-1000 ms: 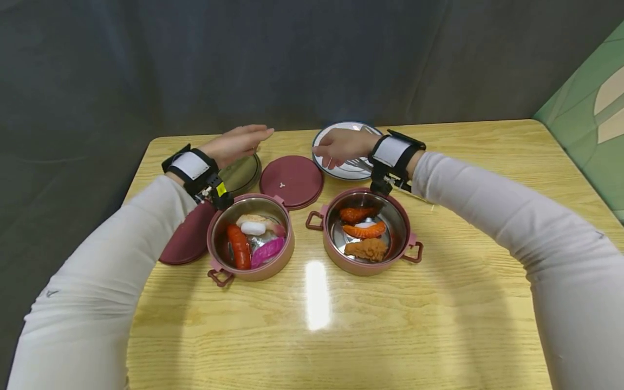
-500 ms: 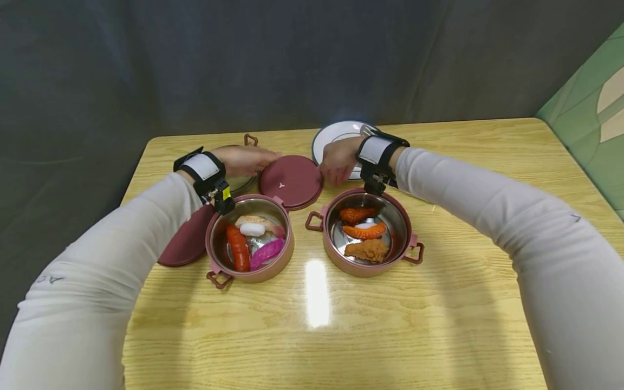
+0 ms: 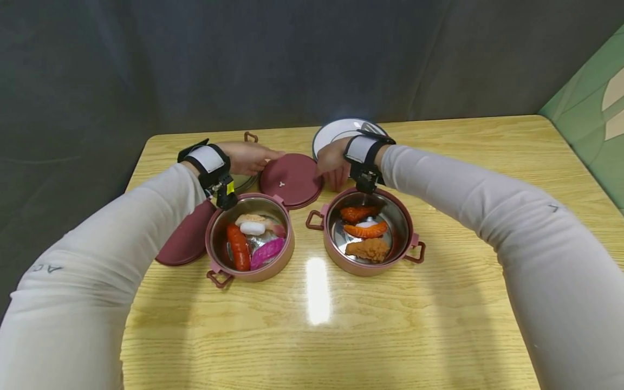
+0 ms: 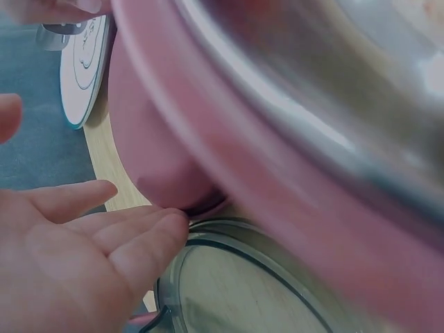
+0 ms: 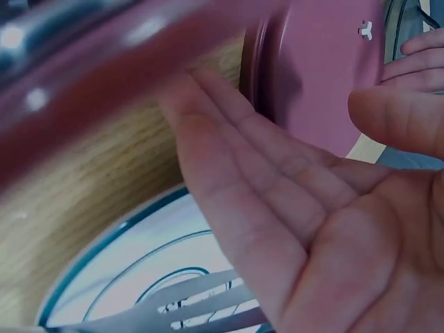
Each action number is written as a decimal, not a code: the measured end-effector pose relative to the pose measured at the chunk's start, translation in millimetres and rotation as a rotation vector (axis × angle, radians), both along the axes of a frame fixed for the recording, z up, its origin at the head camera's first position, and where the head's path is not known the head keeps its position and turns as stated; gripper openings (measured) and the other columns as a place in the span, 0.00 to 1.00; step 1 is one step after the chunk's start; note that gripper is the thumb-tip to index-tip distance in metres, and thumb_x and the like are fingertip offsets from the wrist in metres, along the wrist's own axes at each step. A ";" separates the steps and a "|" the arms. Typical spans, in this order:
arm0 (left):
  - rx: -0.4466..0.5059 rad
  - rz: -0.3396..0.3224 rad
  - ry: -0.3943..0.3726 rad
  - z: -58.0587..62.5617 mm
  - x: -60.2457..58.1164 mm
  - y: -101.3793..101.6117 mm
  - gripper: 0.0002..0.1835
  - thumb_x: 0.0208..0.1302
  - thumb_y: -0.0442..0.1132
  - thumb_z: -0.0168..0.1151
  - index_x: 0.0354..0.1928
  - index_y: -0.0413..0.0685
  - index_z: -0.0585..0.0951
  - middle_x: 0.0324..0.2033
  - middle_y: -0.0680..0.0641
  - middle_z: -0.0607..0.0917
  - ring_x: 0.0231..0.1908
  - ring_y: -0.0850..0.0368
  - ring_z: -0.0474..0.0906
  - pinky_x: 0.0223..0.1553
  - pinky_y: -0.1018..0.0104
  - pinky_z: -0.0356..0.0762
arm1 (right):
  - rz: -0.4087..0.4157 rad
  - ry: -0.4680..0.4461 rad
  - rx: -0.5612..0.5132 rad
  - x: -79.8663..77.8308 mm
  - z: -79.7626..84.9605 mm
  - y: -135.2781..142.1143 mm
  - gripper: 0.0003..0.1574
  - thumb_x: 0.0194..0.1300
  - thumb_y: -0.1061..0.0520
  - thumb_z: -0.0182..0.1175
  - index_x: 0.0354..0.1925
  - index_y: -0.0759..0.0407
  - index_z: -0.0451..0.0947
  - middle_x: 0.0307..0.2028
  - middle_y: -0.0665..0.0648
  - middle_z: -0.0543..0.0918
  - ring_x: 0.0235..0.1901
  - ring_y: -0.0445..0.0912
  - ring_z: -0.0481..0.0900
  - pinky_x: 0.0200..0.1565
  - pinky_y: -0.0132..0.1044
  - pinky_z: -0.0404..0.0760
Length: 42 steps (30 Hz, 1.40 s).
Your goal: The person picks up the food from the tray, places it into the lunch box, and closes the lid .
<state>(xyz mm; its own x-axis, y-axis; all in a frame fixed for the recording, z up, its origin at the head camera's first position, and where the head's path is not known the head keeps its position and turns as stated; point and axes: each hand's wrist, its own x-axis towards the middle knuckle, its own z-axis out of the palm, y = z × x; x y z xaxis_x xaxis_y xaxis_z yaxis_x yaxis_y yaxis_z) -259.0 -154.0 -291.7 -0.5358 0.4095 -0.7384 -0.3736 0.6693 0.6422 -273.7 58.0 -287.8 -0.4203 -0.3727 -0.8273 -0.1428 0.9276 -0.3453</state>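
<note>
Clock centre: maroon lid (image 3: 292, 179); 12 points away from you. The surface (image 3: 263, 336) has edges left at 9, far at 12; room at 6. Left pot (image 3: 255, 275), 7 o'clock, contains a red sausage (image 3: 238, 249). Your left hand (image 3: 246, 157), 10, fingers extended, meets the lid's rim. Your right hand (image 3: 333, 161), 3, fingers extended; contact unclear. Plate (image 3: 336, 131), 1. Right pot (image 3: 361, 269), 4, contains a brown fried piece (image 3: 368, 250).

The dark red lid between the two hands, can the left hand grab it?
Probably yes. The left hand is right at the edge of the dark red lid, and it looks empty. The left pot is close by but not between them, so nothing seems to block the way.
</note>
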 end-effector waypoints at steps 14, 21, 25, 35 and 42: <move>0.015 0.050 -0.009 0.1 0.6 0.5 0.37 0.77 0.52 0.37 0.76 0.41 0.40 0.75 0.34 0.39 0.75 0.42 0.35 0.75 0.55 0.38 | -0.284 -0.173 -0.127 -3.7 -2.0 7.3 0.28 0.75 0.51 0.47 0.61 0.72 0.67 0.55 0.72 0.76 0.56 0.58 0.76 0.60 0.43 0.76; 0.019 0.086 0.000 2.1 1.5 4.3 0.35 0.78 0.52 0.35 0.77 0.44 0.41 0.75 0.35 0.41 0.75 0.44 0.36 0.75 0.55 0.40 | -0.418 -0.137 -0.187 -6.3 4.0 5.8 0.31 0.76 0.48 0.46 0.63 0.72 0.64 0.60 0.71 0.74 0.59 0.58 0.75 0.61 0.43 0.75; -0.005 0.112 -0.008 1.4 2.4 8.8 0.36 0.77 0.52 0.38 0.77 0.43 0.42 0.75 0.35 0.41 0.75 0.43 0.37 0.75 0.55 0.40 | -0.364 -0.100 -0.117 -7.0 3.2 5.9 0.31 0.77 0.47 0.44 0.62 0.73 0.68 0.58 0.70 0.77 0.57 0.56 0.77 0.59 0.41 0.77; -0.048 0.172 -0.055 -1.7 4.5 6.3 0.37 0.77 0.50 0.39 0.76 0.40 0.39 0.74 0.32 0.42 0.75 0.42 0.42 0.75 0.57 0.43 | -0.208 -0.090 -0.047 -2.3 1.3 3.8 0.30 0.77 0.46 0.42 0.59 0.69 0.73 0.54 0.66 0.81 0.54 0.53 0.80 0.57 0.40 0.78; -0.031 0.203 -0.032 1.3 6.0 3.7 0.36 0.77 0.49 0.41 0.76 0.39 0.42 0.74 0.30 0.44 0.74 0.39 0.43 0.74 0.54 0.46 | -0.258 -0.114 -0.067 -3.9 -1.6 2.1 0.30 0.76 0.46 0.45 0.59 0.70 0.73 0.54 0.67 0.81 0.55 0.54 0.79 0.57 0.40 0.78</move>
<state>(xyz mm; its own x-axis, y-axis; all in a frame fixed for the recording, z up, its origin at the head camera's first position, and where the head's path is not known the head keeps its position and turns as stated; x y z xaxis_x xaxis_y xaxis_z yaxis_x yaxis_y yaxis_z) -253.0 -150.3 -290.4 -0.5807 0.2725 -0.7671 -0.5226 0.5978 0.6079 -277.5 60.0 -289.4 -0.4141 -0.3206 -0.8519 0.1383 0.9029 -0.4070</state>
